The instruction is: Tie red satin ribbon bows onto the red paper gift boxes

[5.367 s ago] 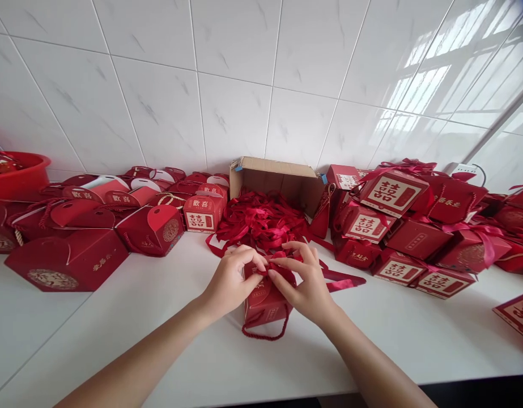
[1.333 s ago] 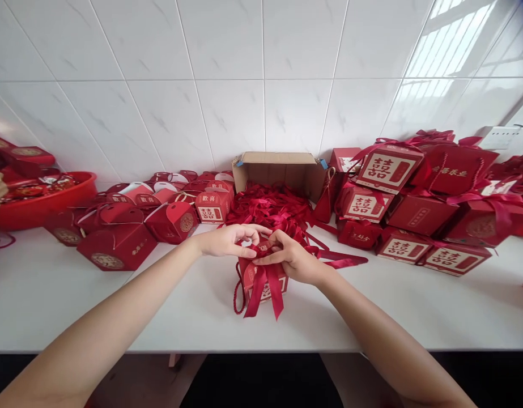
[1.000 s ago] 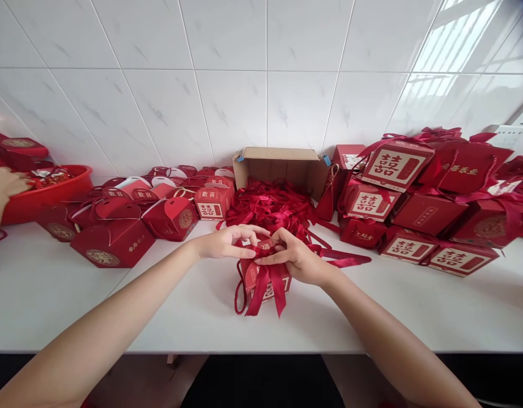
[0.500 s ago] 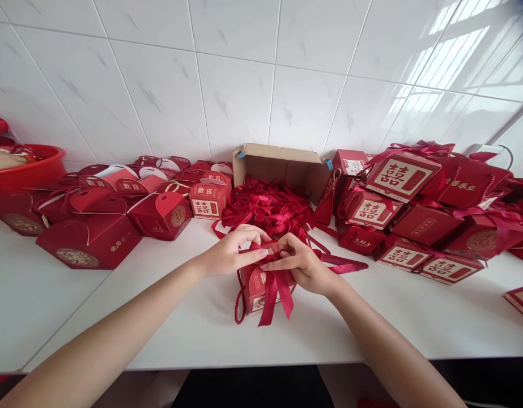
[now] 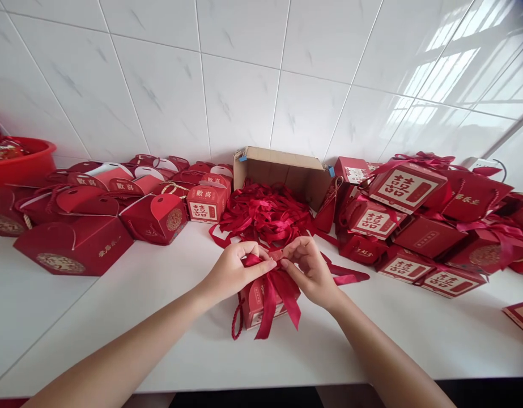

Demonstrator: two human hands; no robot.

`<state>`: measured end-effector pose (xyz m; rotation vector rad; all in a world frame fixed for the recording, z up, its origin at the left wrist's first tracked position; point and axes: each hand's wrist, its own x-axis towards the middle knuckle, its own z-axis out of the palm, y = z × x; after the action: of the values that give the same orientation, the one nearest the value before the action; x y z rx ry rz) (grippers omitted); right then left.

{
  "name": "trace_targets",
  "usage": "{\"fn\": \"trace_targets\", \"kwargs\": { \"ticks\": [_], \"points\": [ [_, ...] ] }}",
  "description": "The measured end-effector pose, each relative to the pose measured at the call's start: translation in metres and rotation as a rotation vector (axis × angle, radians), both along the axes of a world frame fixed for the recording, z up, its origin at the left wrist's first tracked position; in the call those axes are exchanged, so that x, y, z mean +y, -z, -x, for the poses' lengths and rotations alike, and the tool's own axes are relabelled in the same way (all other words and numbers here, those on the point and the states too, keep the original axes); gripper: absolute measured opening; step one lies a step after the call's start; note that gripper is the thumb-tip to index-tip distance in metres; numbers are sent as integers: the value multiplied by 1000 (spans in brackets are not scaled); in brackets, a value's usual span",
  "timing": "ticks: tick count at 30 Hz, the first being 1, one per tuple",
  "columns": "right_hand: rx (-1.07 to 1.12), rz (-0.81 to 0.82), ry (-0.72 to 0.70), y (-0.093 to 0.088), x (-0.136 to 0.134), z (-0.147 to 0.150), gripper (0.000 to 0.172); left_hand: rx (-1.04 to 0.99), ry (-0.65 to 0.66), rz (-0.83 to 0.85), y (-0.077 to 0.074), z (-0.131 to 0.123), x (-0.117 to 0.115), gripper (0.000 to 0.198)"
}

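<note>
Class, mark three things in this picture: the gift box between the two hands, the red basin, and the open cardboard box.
Gift box (image 5: 253,301): head view, on its red printed surface.
Red basin (image 5: 21,168): head view, on its outer wall.
Cardboard box (image 5: 282,158): head view, on its upper flap.

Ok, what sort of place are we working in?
Probably a gift-packing workspace: red printed boxes stacked on a white table, and a heap of red ribbon at the mouth of a cardboard carton.
</note>
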<state>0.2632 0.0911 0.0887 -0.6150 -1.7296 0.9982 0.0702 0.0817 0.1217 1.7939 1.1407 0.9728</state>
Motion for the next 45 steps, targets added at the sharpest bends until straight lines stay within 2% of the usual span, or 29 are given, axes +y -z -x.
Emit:
{"fn": "trace_targets", "kwargs": {
  "ticks": [9, 15, 18, 22, 25, 28, 30, 34, 37, 45],
  "points": [
    [61, 28, 51, 2, 5, -6, 17, -26, 13, -75, 3, -1, 1, 19],
    [94, 37, 36, -2, 7, -12, 17, 29, 26, -57, 3, 1, 1, 12],
    [71, 63, -5, -5, 8, -13, 14, 32, 20, -42, 2, 2, 2, 14],
    [-39, 158, -26, -7, 9, -19, 23, 24, 31, -17, 2, 4, 4, 18],
    [-205, 187, -4, -7, 10, -23, 29, 30, 54, 9, -1, 5, 5, 19],
    [-290, 108, 62, -7, 9, -22, 24, 43, 76, 13, -5, 5, 8, 18],
    [-280, 92, 92, -7, 9, -20, 25, 56, 84, 14, -8, 5, 10, 17],
    [-262, 169, 74, -10, 6, -15, 26, 91, 79, 78, -14, 3, 13, 18],
    [-272, 149, 117, -11, 3, -12, 23, 102, 73, 94, -16, 1, 11, 20],
    [-251, 122, 206, -9, 0, -8, 32, 38, 45, 134, -7, -2, 8, 23]
  ]
}}
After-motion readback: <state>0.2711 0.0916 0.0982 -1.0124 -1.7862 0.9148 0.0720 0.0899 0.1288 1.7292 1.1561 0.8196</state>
